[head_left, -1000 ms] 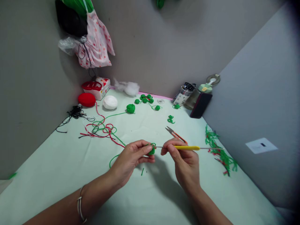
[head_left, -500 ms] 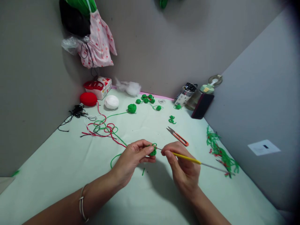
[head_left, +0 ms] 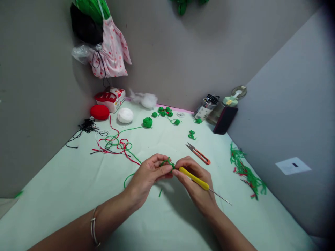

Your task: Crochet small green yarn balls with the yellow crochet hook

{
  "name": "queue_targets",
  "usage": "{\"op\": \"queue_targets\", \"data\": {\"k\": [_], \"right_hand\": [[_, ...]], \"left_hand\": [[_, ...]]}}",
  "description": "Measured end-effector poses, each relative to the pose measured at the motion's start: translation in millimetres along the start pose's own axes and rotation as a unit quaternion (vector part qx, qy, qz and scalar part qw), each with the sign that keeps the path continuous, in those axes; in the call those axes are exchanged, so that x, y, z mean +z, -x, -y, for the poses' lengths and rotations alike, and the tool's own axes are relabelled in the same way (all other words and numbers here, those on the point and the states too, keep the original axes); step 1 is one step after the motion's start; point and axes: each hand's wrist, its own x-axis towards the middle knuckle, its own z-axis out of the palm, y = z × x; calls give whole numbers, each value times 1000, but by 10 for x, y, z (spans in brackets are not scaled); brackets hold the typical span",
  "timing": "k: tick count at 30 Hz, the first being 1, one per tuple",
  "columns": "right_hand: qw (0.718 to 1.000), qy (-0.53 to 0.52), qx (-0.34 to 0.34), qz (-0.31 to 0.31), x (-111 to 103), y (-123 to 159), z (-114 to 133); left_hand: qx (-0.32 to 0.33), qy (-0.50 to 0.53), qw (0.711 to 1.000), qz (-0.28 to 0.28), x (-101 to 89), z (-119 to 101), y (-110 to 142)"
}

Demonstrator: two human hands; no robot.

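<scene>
Grey walls around a pale green table. At far left, black cord, then red yarn and, just behind, a pack with red print on white, too small to read. Next, white yarn and a green ball. Nearer, left hand with fingers closed on a small green piece: pinched at the fingertips, partly hidden by the thumb. Just right of it, right hand with fingers gripping a yellow hook, aslant down to the right; fingertips close by the piece, contact impossible to make out. Beyond, snips. Further right, a cup with dark markings, illegible, then green scraps.
</scene>
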Motion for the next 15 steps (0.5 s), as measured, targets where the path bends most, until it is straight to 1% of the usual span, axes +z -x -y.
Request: {"op": "queue_targets", "data": {"k": [3, 6, 7, 9, 12, 15], "right_hand": [[998, -33, 61, -2, -8, -4, -23], [991, -81, 107, -13, -66, -52, -67], [987, -110, 116, -25, -101, -82, -74], [973, -182, 125, -63, -194, -156, -69], [944, -276, 128, -125, -373, -273, -22], [925, -324, 120, -158, -535, -348, 17]], "left_hand": [[6, -14, 1000, -3, 17, 8, -8], [24, -36, 999, -12, -36, -93, -59], [40, -44, 998, -24, -87, -165, -91], [98, -51, 992, -68, -237, -354, -170], [189, -75, 968, -144, -505, -649, -283], [240, -149, 942, -180, -683, -810, -335]]}}
